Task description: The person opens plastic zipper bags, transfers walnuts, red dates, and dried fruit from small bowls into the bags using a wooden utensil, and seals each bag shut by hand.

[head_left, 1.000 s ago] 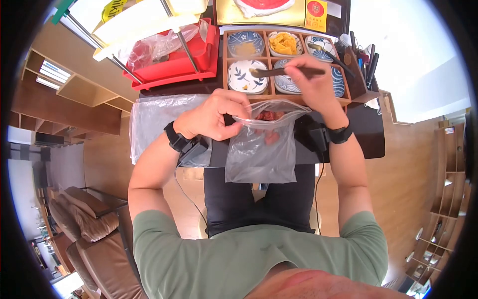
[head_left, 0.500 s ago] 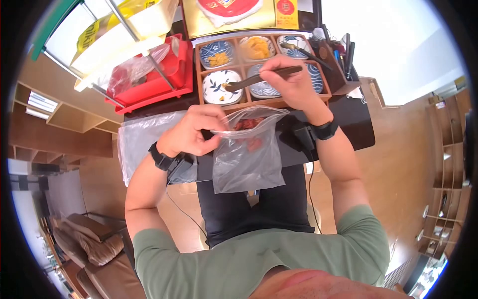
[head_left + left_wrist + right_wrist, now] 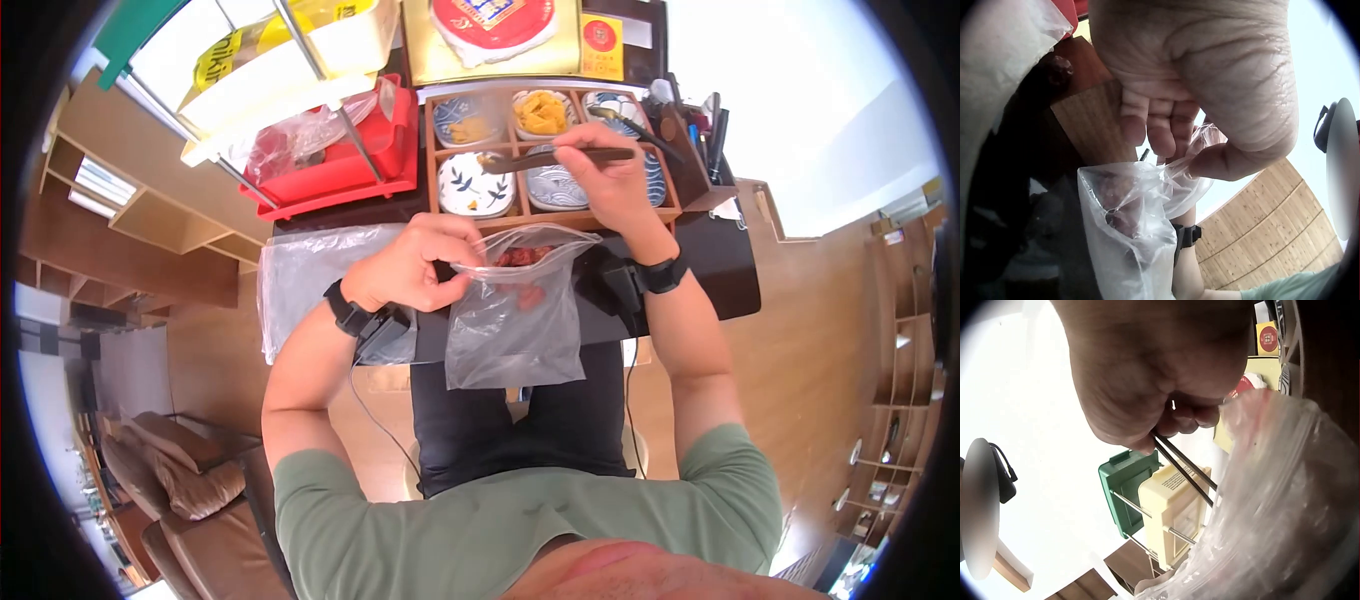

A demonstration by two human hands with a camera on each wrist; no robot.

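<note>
My left hand (image 3: 425,262) pinches the left side of the mouth of a clear zip bag (image 3: 515,335), which hangs over the table's front edge. Inside the bag lie dark red pieces (image 3: 525,257); its mouth gapes upward. In my right hand (image 3: 605,170) are slim dark tongs (image 3: 535,160), gripped between thumb and fingers. The tongs' two legs show in the right wrist view. Their tip carries a small yellowish bit above the leaf-patterned dish (image 3: 477,190), where another tiny yellow piece lies.
A wooden divided tray (image 3: 432,160) holds several patterned dishes, one with yellow pieces (image 3: 541,113). Flat clear bags (image 3: 310,290) lie at left. Behind them stands a red bin (image 3: 390,165) under a cream rack. A pen holder (image 3: 700,180) flanks the tray's right side.
The tongs' tip dipped toward the middle of the leaf-patterned dish, then shifted back toward its far edge. My left hand keeps its pinch on the bag. The head view has swung about.
</note>
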